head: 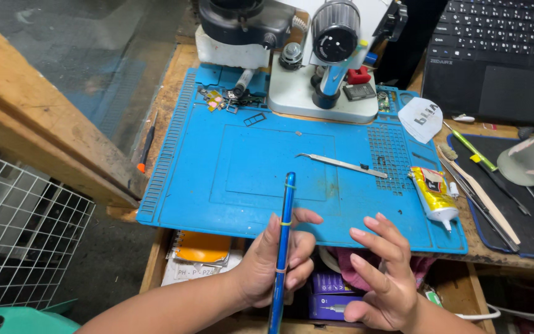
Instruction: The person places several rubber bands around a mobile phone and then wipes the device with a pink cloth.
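Holding the blue phone (283, 247) edge-on, banded with rubber bands, the left hand (271, 260) clamps it at the tabletop's near edge (156, 221); the right hand (383, 272) hovers empty, fingers spread. A loosened grip could drop it into the clutter below

A wooden bench (171, 80) carries a blue work mat (267, 179), microscope (322, 68) and laptop (495, 55).

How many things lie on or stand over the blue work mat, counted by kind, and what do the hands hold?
Held in the left hand: blue phone seen edge-on, with rubber bands: 1
Right hand, holding nothing: 0
On the blue mat:
Metal tweezers: 1
Yellow glue tube: 1
Microscope: 1
Total: 4
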